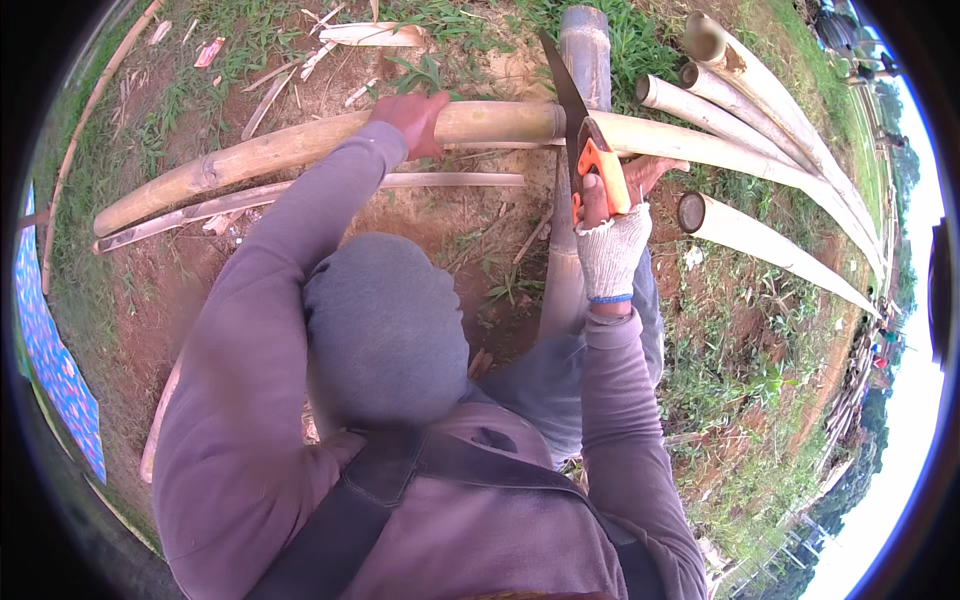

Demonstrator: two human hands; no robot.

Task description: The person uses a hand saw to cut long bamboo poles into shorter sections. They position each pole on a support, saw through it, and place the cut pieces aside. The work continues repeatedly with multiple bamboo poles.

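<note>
A long yellowish bamboo pole lies crosswise over a greyer bamboo post. My bare left hand is wrapped round the pole, left of the post. My right hand, in a whitish knit glove that leaves the thumb bare, is closed on the orange handle of a handsaw. The dark saw blade stands across the pole close to the post, its tip pointing away from me. How deep the teeth sit in the bamboo cannot be made out. Bare skin shows behind the handle, partly hidden.
Several cut bamboo poles lie at the right, one with its hollow end near my right hand. A split bamboo strip lies beside the held pole. Shavings, grass and reddish soil cover the ground. A blue patterned sheet is at far left.
</note>
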